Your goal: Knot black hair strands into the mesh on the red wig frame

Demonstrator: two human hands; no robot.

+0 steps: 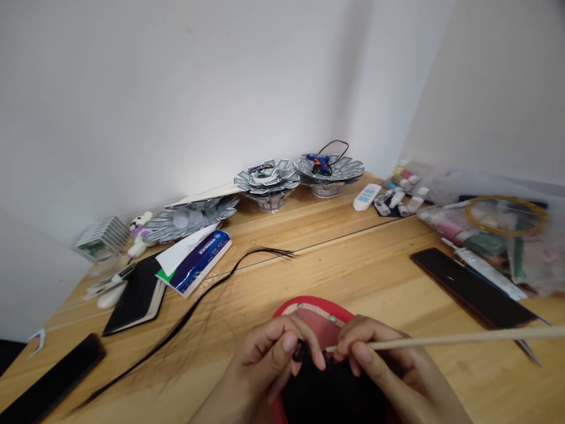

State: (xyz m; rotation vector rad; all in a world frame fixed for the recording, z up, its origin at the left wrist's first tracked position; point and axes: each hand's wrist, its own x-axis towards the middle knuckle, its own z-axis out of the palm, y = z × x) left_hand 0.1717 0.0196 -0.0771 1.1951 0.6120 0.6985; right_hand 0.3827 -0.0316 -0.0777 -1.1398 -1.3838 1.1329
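The left hand pinches a dark tuft steady for the right hand, closed on a thin wooden stick held just beside it

left hand: bare, short nails | right hand: bare, short nails | left forearm: bare

The hands hold a wooden stick above a tray.
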